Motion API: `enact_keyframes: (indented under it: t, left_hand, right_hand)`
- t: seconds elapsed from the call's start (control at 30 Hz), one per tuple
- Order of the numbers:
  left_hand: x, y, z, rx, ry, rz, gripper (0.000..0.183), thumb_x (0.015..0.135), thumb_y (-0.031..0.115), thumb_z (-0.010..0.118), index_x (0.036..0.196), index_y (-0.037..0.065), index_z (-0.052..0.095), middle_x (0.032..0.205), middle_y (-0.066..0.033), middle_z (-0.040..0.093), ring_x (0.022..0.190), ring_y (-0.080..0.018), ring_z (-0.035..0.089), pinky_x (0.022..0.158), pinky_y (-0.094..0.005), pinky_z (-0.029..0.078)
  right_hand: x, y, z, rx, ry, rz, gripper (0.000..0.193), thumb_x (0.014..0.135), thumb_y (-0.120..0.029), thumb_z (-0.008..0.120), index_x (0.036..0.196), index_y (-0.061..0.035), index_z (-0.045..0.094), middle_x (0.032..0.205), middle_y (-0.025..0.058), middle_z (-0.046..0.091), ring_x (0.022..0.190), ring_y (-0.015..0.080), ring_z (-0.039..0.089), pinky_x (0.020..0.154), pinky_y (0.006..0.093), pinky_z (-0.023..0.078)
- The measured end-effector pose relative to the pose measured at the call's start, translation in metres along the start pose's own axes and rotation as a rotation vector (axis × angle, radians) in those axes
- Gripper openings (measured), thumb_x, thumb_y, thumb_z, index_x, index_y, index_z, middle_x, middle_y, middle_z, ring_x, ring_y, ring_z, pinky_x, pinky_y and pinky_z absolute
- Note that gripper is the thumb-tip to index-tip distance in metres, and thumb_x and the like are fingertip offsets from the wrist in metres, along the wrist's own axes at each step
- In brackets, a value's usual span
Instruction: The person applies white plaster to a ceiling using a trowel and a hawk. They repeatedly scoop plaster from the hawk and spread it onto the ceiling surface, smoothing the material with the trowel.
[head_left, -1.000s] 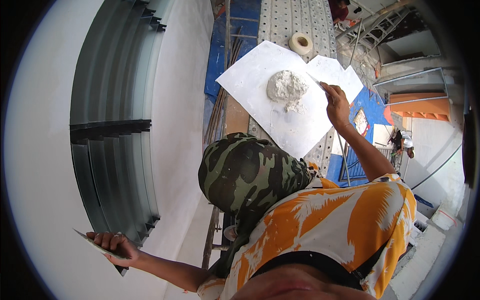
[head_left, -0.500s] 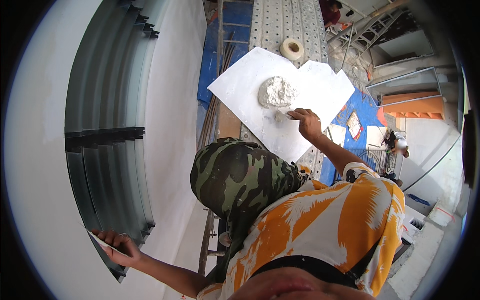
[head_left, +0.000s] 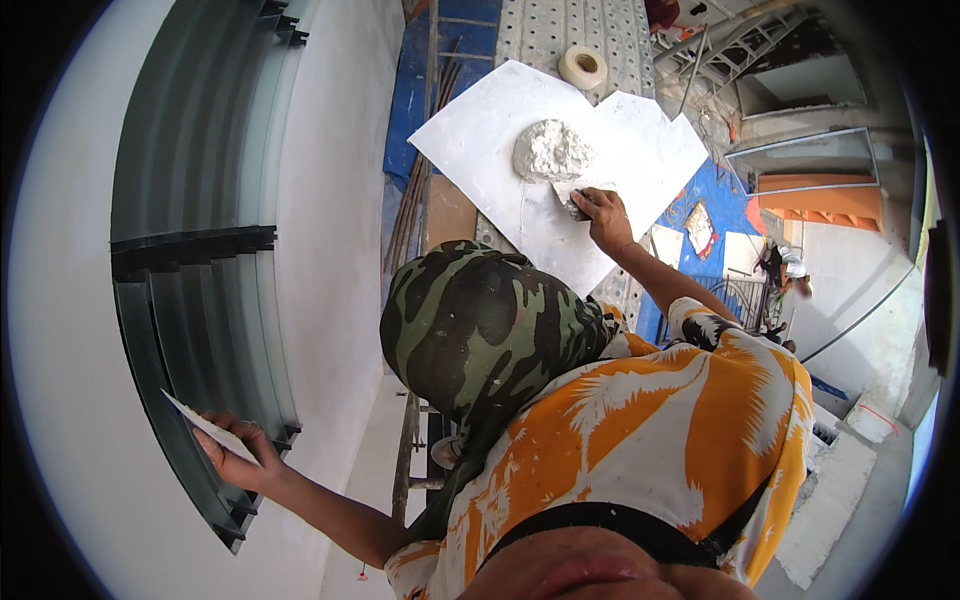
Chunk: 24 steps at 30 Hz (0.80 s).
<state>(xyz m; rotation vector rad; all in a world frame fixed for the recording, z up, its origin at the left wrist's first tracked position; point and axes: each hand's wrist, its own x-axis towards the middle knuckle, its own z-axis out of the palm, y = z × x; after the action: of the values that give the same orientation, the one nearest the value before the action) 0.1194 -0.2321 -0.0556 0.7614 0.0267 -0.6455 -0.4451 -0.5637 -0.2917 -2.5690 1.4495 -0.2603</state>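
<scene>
On a white board lies a heaped mound of white putty. Beside the mound's near edge, my right hand is closed on a putty knife, its blade flat against or just above the board; the fingers partly cover it. Out to the far left, my left hand grips a thin flat plate with a whitish face, seen nearly edge-on in front of the dark window frame. What kind of plate it is I cannot make out.
The board rests on a perforated metal plank, with a roll of tape behind it. A white wall and dark-framed window stand at left. Far below right are blue sheeting, an orange shelf and another person.
The putty knife has moved closer to the mound and more of its blade shows. My left hand with the plate has risen slightly in view and tilted. The whole view has shifted a little.
</scene>
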Motion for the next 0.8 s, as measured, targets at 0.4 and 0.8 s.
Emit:
enact_keyframes:
  t: [0.4,0.8]
  left_hand:
    - [0.001,-0.011,-0.011,0.143,0.032,0.026,0.03,0.105,0.021,0.064,0.125,-0.001,0.062,0.104,-0.0131,0.073,0.084,-0.0177,0.068,0.062,-0.0256,0.061]
    - [0.004,-0.024,-0.012,0.142,0.152,0.018,0.034,0.107,0.027,0.061,0.128,0.0,0.062,0.098,-0.0122,0.071,0.08,-0.0186,0.066,0.057,-0.0287,0.06]
  right_hand:
    - [0.023,-0.016,-0.002,-0.056,-0.233,0.047,0.045,0.089,-0.001,0.057,0.122,-0.0236,0.077,0.119,0.0014,0.072,0.113,0.0285,0.065,0.1,0.0426,0.053]
    - [0.033,0.005,-0.012,-0.124,-0.348,0.091,0.04,0.09,-0.007,0.055,0.116,-0.0266,0.079,0.116,-0.0001,0.072,0.11,0.0268,0.068,0.093,0.0416,0.057]
